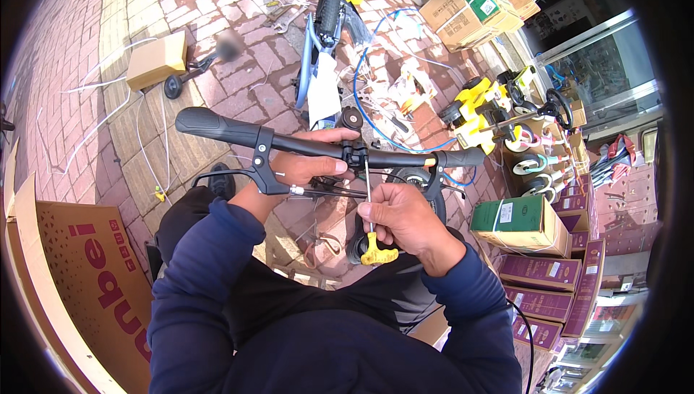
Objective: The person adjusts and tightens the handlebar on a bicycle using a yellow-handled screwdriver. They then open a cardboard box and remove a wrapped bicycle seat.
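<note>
A black bicycle handlebar [307, 147] with rubber grips and brake levers lies crosswise in front of me. My left hand [307, 164] is closed round it just left of the stem clamp [354, 154], the thumb on the near side and fingers on the far side. My right hand [405, 215] pinches the thin shaft of a T-handle hex key [379, 251] with a yellow grip. The shaft's far end meets the clamp; whether it sits in a bolt is too small to tell. Beyond the bar is a blue bicycle frame [306, 76] with its black tyre [329, 14].
An open cardboard box [87, 278] stands at the left. Green-topped cartons [520, 224] and purple boxes [538, 278] are stacked at the right, near yellow ride-on toys [477, 112]. A blue cable [356, 79], loose wrappings and a small carton [157, 60] lie on the brick paving.
</note>
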The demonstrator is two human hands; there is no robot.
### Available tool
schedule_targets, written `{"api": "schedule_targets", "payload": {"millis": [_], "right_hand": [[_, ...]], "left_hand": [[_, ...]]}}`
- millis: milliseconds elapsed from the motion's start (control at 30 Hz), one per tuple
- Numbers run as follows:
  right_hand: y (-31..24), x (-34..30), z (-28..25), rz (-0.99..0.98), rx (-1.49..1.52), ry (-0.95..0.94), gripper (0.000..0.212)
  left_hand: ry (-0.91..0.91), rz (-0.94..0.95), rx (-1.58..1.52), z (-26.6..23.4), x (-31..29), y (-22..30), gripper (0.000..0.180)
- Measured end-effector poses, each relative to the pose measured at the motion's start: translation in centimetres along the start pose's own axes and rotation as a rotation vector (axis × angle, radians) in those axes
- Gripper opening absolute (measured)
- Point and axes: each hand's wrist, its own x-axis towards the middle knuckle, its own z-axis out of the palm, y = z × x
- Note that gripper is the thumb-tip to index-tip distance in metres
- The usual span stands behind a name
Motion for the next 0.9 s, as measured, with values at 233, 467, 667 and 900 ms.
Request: {"api": "schedule_targets", "payload": {"millis": [233,467,667,900], "right_hand": [[-0.1,-0.5,0.1,0.017,0.394,-0.092,0.029],[0.3,-0.1,-0.2,-0.001,0.092,-0.050,0.035],[0.9,-0.3,-0.3,-0.034,0.253,-0.109,0.035],[0.5,-0.1,-0.5,-0.009,0.256,-0.066,0.026]], "left_hand": [[0.008,0.047,-0.016,0.1,0.1,-0.3,0.057],[-0.015,-0.002,0.021,-0.2,0.1,0.0,0.063],[-0.014,0.004,0.010,-0.1,0.0,0.0,0.063],[0.007,0.028,-0.004,0.4,0.0,0.3,0.059]]}}
